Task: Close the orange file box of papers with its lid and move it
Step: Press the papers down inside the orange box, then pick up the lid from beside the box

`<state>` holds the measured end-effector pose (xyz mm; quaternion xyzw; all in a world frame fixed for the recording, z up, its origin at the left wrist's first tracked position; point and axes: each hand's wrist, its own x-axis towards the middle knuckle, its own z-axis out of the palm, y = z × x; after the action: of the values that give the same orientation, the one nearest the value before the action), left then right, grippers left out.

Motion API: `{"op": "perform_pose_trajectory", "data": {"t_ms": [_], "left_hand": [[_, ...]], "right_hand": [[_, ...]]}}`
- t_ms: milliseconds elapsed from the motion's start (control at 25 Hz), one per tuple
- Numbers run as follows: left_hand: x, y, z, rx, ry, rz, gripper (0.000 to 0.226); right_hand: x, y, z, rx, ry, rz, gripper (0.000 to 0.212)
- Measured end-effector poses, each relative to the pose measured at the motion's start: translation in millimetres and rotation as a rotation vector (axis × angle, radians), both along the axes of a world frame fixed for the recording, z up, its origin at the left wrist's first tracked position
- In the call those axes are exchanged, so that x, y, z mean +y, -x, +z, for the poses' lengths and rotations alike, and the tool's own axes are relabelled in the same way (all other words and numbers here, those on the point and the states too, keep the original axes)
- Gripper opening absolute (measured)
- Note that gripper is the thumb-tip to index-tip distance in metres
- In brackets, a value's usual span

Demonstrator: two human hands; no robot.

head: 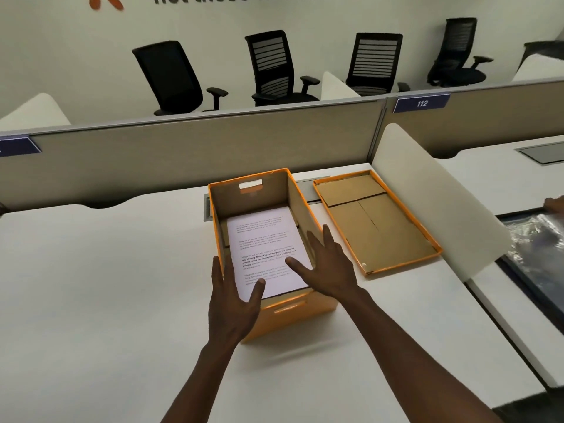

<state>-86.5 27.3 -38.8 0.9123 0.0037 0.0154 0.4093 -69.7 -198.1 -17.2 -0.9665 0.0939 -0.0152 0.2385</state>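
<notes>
An open orange file box (250, 190) stands on the white desk (106, 285), with printed white papers (265, 248) lying flat on its bottom. Its lid (375, 221) lies upside down on the desk just right of the box, brown inside with an orange rim. My left hand (233, 303) is spread at the box's near left corner, thumb over the near edge. Over the near right corner is my right hand (328, 265), fingers apart. Neither hand holds anything.
A white side divider (427, 203) stands right of the lid. A grey partition (213, 148) runs along the desk's back, with black office chairs (274, 68) beyond it. Another person's hand (554, 204) shows at the right edge, by a plastic-wrapped object.
</notes>
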Motion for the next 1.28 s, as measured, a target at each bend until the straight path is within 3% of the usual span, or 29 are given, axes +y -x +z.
{"op": "perform_pose_trajectory", "data": {"t_ms": [80, 200, 320, 400, 520, 640, 840, 920, 1080, 1200, 1280], "left_hand": [[-3.1, 1.1, 10.4, 0.009, -0.096, 0.013, 0.095], [-22.7, 8.8, 33.9, -0.153, -0.116, 0.040, 0.088], [-77.7, 29.1, 56.6, -0.343, 0.010, -0.037, 0.074], [-130.3, 44.1, 64.4, -0.359, 0.096, -0.160, 0.070], [-203.3, 50.3, 57.5, -0.188, 0.192, -0.328, 0.060], [-250.9, 44.7, 34.4, 0.142, 0.370, -0.317, 0.043], [-285.0, 16.3, -15.6, 0.637, 0.477, 0.087, 0.061], [-289.7, 3.7, -27.2, 0.749, 0.596, 0.214, 0.054], [-289.2, -3.2, -32.4, 0.800, 0.606, 0.225, 0.011], [-287.0, 11.1, -32.0, 0.742, 0.726, 0.193, 0.022], [-288.0, 22.9, -24.1, 0.667, 0.817, 0.156, 0.023]], "right_hand": [[-19.1, 8.0, 5.3, -0.112, -0.081, -0.026, 0.096], [-64.3, 27.2, -5.2, -0.256, 0.011, -0.100, 0.083], [-117.9, 40.0, -34.3, -0.039, 0.203, -0.062, 0.072], [-150.9, 41.8, -55.2, 0.135, 0.317, 0.002, 0.067], [-183.7, 41.7, -80.3, 0.208, 0.339, 0.062, 0.057], [-196.9, 42.6, -94.5, 0.113, 0.310, 0.087, 0.039], [-208.4, 54.3, -96.7, -0.066, 0.289, 0.104, 0.017], [-208.0, 64.1, -95.6, -0.138, 0.236, 0.123, 0.016], [-214.9, 82.6, -91.4, -0.138, 0.048, 0.163, 0.017], [-226.8, 71.8, -61.6, -0.132, -0.314, 0.042, 0.028], [-230.1, 49.1, -36.0, -0.188, -0.425, 0.004, 0.029]]}}
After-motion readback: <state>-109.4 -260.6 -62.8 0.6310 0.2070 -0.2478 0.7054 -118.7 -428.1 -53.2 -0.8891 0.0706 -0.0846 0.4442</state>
